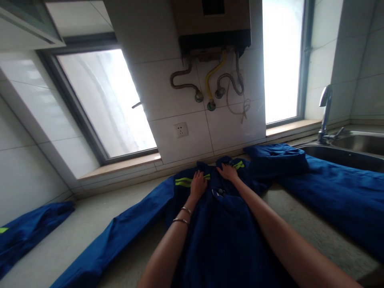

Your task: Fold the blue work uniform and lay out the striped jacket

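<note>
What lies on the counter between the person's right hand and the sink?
In the head view, a bunched heap of blue fabric lies on the counter between the right hand and the sink.

Blue jacket point(223, 240), lower part beyond bottom edge

Left hand point(198, 185), right hand point(228, 172), forearms bare; two thin bangles point(183, 215) on left wrist

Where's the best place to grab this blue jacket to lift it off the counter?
Probably grip the jacket at both shoulders, coming from above: it lies flat with the shoulders farthest from you, and the left hand and right hand rest right there.
</note>
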### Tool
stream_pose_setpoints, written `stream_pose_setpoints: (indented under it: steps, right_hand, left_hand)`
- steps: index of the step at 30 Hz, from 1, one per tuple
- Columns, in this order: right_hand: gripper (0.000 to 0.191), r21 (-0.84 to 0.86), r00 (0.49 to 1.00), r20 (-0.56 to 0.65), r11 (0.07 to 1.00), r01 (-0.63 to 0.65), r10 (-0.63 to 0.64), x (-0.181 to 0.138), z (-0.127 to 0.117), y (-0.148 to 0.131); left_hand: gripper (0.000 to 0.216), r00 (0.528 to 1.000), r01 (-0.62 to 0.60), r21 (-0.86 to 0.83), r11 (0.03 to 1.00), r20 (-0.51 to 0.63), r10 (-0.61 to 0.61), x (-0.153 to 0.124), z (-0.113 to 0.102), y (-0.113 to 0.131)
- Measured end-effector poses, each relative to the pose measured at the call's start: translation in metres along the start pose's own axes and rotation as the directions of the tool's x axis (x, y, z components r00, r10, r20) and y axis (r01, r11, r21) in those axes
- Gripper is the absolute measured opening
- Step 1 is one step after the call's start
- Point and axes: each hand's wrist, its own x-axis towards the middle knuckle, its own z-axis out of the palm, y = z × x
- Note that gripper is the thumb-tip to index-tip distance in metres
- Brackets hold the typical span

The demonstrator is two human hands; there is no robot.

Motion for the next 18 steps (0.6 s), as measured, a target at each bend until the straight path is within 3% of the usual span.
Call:
stream_pose_setpoints:
  steps: [4, 9, 12, 14, 16, 18]
  right_hand:
    - [0.045, 0.411, 0.997, -0.007, 0.909, -0.063, 0.072, -0.006, -0.026, -0.002]
    - [0.034, 0.581, 0.993, 0.086, 0.806, -0.117, 0.082, -0.018, -0.083, -0.002]
    - [0.026, 0.643, 0.985, 0.173, 0.754, -0.132, 0.024, -0.053, -0.126, -0.007]
    - [0.026, 0.688, 0.949, 0.296, 0.713, -0.134, -0.107, -0.101, -0.156, -0.014]
    - [0.029, 0.701, 0.862, 0.434, 0.699, -0.140, -0.263, -0.171, -0.181, -0.022]
    - [0.031, 0.683, 0.762, 0.546, 0.711, -0.164, -0.348, -0.254, -0.196, -0.032]
  left_hand:
    - [0.042, 0.997, -0.080, -0.029, 0.996, -0.001, 0.080, -0.036, -0.050, 0.002]
    - [0.028, 0.999, -0.023, -0.071, 0.997, 0.022, 0.025, -0.096, -0.148, -0.001]
    - [0.025, 0.993, 0.043, -0.009, 0.999, 0.113, -0.042, -0.136, -0.197, -0.009]
    - [0.022, 0.972, 0.110, 0.079, 0.991, 0.201, -0.124, -0.158, -0.215, -0.021]
    - [0.028, 0.893, 0.229, 0.109, 0.967, 0.372, -0.253, -0.174, -0.220, -0.039]
    - [0.043, 0.724, 0.421, 0.039, 0.906, 0.587, -0.362, -0.183, -0.215, -0.058]
